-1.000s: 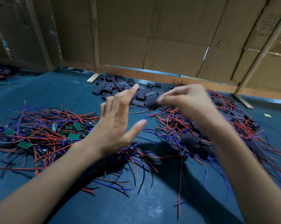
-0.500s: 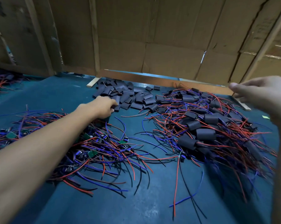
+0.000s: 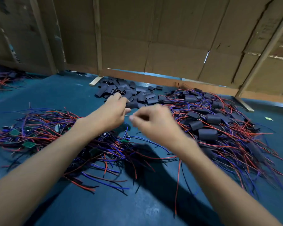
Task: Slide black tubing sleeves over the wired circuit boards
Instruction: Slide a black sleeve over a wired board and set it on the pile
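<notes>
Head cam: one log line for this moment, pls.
left hand: holds black sleeve | right hand: pinching, contents unclear | bare boards: left pile | sleeved boards: right pile

Motion blur smears the right hand (image 3: 155, 123), so what its curled fingers (image 3: 134, 118) pinch cannot be told. Both forearms run off the bottom edge. The far-left wire pile (image 3: 2, 79) is cut off.

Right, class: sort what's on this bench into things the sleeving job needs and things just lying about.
Job:
left hand holding a black sleeve
right hand
loose sleeves
bare boards
sleeved boards

Lying about:
wood strip
cardboard wall
green scrap
</notes>
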The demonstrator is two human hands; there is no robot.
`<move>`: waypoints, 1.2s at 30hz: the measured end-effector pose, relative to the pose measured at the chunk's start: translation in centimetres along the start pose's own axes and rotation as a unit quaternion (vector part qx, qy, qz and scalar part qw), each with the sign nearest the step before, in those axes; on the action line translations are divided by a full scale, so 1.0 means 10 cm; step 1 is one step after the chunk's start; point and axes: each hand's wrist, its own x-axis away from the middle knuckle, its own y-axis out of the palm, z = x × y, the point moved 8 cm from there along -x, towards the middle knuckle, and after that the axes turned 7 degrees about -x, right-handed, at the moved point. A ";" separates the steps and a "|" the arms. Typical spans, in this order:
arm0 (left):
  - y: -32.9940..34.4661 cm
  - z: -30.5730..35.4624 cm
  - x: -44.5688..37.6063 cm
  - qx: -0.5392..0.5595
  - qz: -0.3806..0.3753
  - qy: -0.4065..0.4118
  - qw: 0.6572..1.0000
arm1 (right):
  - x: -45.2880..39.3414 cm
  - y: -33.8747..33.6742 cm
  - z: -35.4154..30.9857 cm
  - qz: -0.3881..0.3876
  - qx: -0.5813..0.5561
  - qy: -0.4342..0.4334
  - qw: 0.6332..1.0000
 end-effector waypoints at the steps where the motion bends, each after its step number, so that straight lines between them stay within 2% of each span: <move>1: -0.08 0.03 0.09 0.023 0.043 0.006 0.999 | 0.02 0.24 0.06 -0.037 0.030 0.009 0.999; 3: -0.19 0.07 0.28 0.051 0.111 0.024 0.992 | 0.08 0.58 0.24 -0.098 0.078 0.054 0.991; 4: -0.19 0.08 0.35 0.052 0.122 0.031 0.991 | 0.08 0.62 0.31 -0.104 0.080 0.076 0.988; 8: -0.05 0.07 0.46 0.063 0.105 0.031 0.992 | 0.09 0.62 0.42 -0.108 0.032 0.116 0.987; 12: 0.08 0.07 0.43 0.088 0.089 0.011 0.992 | 0.13 0.62 0.35 -0.072 0.032 0.109 0.991; 15: 0.13 0.02 0.41 0.093 0.077 -0.006 0.993 | 0.12 0.61 0.30 -0.073 0.063 0.107 0.990; 19: 0.08 -0.03 0.44 0.095 0.096 -0.030 0.990 | 0.11 0.47 0.29 -0.054 0.094 0.130 0.986; 22: 0.04 -0.06 0.46 0.108 0.118 -0.043 0.986 | 0.05 0.15 0.37 -0.020 0.056 0.153 0.986; 25: 0.01 -0.05 0.48 0.119 0.127 -0.046 0.984 | -0.04 -0.27 0.54 0.030 -0.053 0.192 0.980; 28: -0.01 -0.02 0.49 0.117 0.132 -0.035 0.984 | -0.06 -0.61 0.71 0.111 -0.250 0.220 0.936; 31: -0.05 0.02 0.52 0.106 0.145 -0.012 0.984 | -0.06 -0.71 0.71 0.126 -0.471 0.204 0.849; 36: -0.17 0.20 0.59 0.084 0.179 0.071 0.978 | -0.06 -0.72 0.64 0.123 -0.642 0.182 0.734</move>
